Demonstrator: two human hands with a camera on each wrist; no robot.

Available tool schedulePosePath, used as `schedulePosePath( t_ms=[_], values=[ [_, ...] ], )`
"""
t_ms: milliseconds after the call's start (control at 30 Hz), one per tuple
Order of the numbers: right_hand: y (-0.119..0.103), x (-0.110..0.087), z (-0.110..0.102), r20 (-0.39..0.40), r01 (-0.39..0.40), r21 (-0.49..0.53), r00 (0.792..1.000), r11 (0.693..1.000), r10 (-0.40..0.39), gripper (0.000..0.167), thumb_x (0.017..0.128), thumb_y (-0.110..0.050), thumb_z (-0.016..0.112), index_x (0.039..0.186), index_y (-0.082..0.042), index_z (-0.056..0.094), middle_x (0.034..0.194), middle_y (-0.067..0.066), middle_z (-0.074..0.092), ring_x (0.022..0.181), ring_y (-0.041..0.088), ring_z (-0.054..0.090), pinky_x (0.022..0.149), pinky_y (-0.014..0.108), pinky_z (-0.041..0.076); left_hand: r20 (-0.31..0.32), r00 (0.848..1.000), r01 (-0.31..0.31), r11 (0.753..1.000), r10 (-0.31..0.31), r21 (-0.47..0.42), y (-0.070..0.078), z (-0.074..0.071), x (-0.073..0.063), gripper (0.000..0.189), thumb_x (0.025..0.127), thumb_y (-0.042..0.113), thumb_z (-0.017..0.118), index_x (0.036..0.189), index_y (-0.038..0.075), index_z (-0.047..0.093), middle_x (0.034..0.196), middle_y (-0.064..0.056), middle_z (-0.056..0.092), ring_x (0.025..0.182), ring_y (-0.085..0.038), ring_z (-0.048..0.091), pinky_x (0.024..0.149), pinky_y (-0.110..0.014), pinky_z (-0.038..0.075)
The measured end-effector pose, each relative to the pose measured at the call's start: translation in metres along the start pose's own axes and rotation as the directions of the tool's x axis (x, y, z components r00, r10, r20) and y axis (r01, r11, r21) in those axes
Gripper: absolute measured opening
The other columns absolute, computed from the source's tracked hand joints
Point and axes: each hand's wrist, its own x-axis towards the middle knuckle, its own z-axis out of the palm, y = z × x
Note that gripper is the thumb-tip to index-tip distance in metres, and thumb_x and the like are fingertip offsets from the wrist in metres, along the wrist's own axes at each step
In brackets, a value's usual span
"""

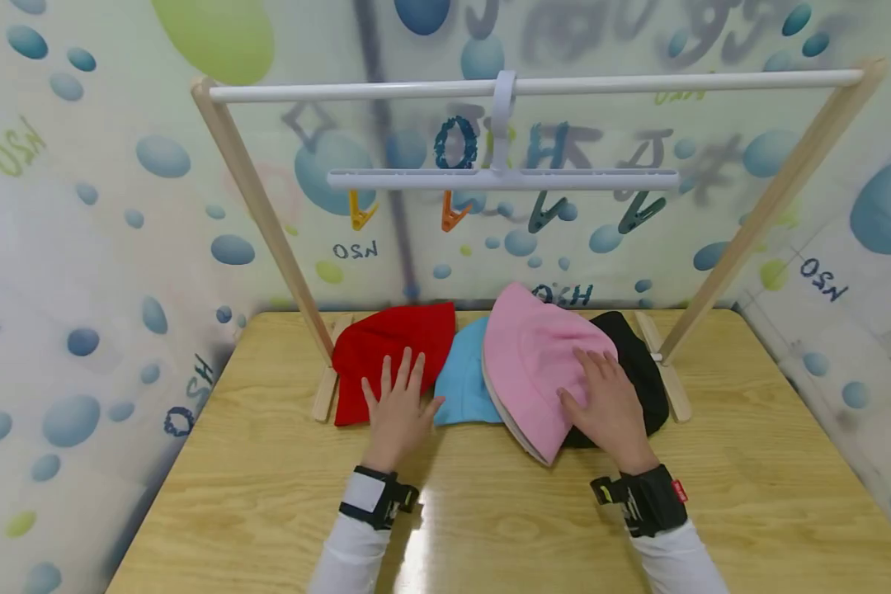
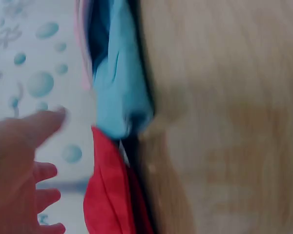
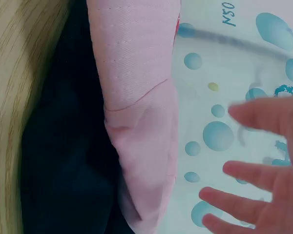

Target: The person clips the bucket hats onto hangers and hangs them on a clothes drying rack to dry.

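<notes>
Four-coloured headwear lies in a row: a red bucket hat [image 1: 393, 334], a light blue bucket hat [image 1: 462, 375], a pink bucket hat [image 1: 530, 346] and a black bucket hat [image 1: 648, 400]. The pink one overlaps the blue and black ones. With fingers spread, my left hand [image 1: 399, 417] hovers over the red hat's front edge, thumb toward the blue hat [image 2: 122, 83]. Over the right side of the pink hat [image 3: 136, 73] is my right hand [image 1: 607, 406], its fingers apart. Both wrist views show a gap between the fingers and the hats. Neither hand holds anything.
A wooden rack with a white bar [image 1: 341, 91] stands at the table's back. From it hangs a white hanger [image 1: 416, 179] with a yellow clip [image 1: 359, 213], an orange clip [image 1: 453, 214] and two green clips [image 1: 544, 216]. A patterned wall rises behind the wooden table [image 1: 520, 528].
</notes>
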Motion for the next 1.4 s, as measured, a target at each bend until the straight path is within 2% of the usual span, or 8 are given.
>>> schedulePosePath(
  t_ms=[200,333,567,800,967,1233,1300,1400],
  values=[
    [-0.003,-0.004,-0.004,-0.104,-0.056,0.12,0.992,0.991,0.069,0.045,0.089,-0.016,0.065,0.128,0.004,0.055,0.12,0.026,0.058,0.108,0.046,0.053,0.086,0.06,0.043,0.019,0.998,0.059,0.996,-0.058,-0.068,-0.029,-0.01,0.009,0.069,0.091,0.029,0.065,0.149,0.005,0.035,0.157,-0.018,0.017,0.141,-0.046,0.007,0.103,-0.072,0.004],
    [-0.006,-0.004,-0.005,-0.14,-0.058,0.15,0.987,0.987,0.08,0.041,0.09,-0.017,0.063,0.126,0.001,0.057,0.115,0.02,0.063,0.104,0.041,0.057,0.08,0.057,0.046,-0.02,0.99,0.134,0.984,-0.137,-0.116,-0.048,-0.018,0.015,0.058,0.092,0.023,0.063,0.142,0.001,0.043,0.153,-0.025,0.022,0.137,-0.051,0.015,0.099,-0.075,0.011],
    [-0.008,-0.005,-0.006,-0.193,-0.037,0.178,0.979,0.983,0.071,0.036,0.09,-0.013,0.062,0.124,0.0,0.058,0.109,0.018,0.066,0.097,0.04,0.06,0.073,0.055,0.048,-0.162,0.938,0.244,0.917,-0.305,-0.314,-0.075,-0.021,0.026,0.051,0.091,0.01,0.057,0.135,-0.011,0.041,0.141,-0.035,0.03,0.121,-0.055,0.035,0.094,-0.065,0.034],
    [-0.007,-0.005,-0.003,-0.266,0.061,0.233,0.964,0.971,0.003,0.035,0.088,-0.008,0.063,0.123,0.0,0.058,0.105,0.019,0.067,0.091,0.039,0.064,0.073,0.053,0.048,-0.112,0.865,0.348,0.746,-0.489,-0.568,-0.083,-0.015,0.035,0.054,0.091,0.008,0.052,0.136,-0.012,0.03,0.132,-0.035,0.027,0.112,-0.05,0.042,0.095,-0.056,0.038],
    [-0.005,-0.005,0.0,-0.3,0.121,0.248,0.953,0.961,-0.043,0.036,0.086,-0.004,0.063,0.122,0.0,0.058,0.101,0.018,0.068,0.089,0.035,0.065,0.073,0.05,0.049,-0.052,0.835,0.374,0.635,-0.547,-0.676,-0.087,-0.018,0.04,0.056,0.091,0.01,0.051,0.138,-0.009,0.026,0.131,-0.035,0.028,0.117,-0.048,0.038,0.1,-0.055,0.032],
    [-0.002,-0.005,0.002,-0.295,0.149,0.258,0.953,0.955,-0.069,0.036,0.085,-0.003,0.065,0.121,0.001,0.059,0.099,0.017,0.069,0.088,0.032,0.065,0.075,0.05,0.05,0.038,0.781,0.37,0.412,-0.623,-0.833,-0.083,-0.028,0.041,0.057,0.092,0.01,0.049,0.138,-0.004,0.017,0.137,-0.035,0.034,0.122,-0.044,0.038,0.103,-0.05,0.03],
    [-0.003,-0.004,0.003,-0.285,0.154,0.257,0.955,0.954,-0.078,0.037,0.085,-0.003,0.066,0.121,0.001,0.058,0.099,0.017,0.069,0.089,0.032,0.065,0.076,0.051,0.05,0.073,0.771,0.38,0.365,-0.633,-0.85,-0.082,-0.03,0.04,0.06,0.093,0.011,0.047,0.14,-0.001,0.012,0.136,-0.036,0.035,0.119,-0.042,0.04,0.102,-0.049,0.03],
    [-0.005,-0.004,0.003,-0.268,0.162,0.248,0.959,0.955,-0.093,0.037,0.085,-0.003,0.067,0.121,0.001,0.058,0.101,0.017,0.068,0.09,0.031,0.064,0.077,0.051,0.05,0.105,0.757,0.394,0.323,-0.645,-0.86,-0.08,-0.033,0.04,0.061,0.093,0.013,0.045,0.141,0.0,0.009,0.133,-0.035,0.037,0.116,-0.041,0.041,0.101,-0.048,0.03]
  ],
)
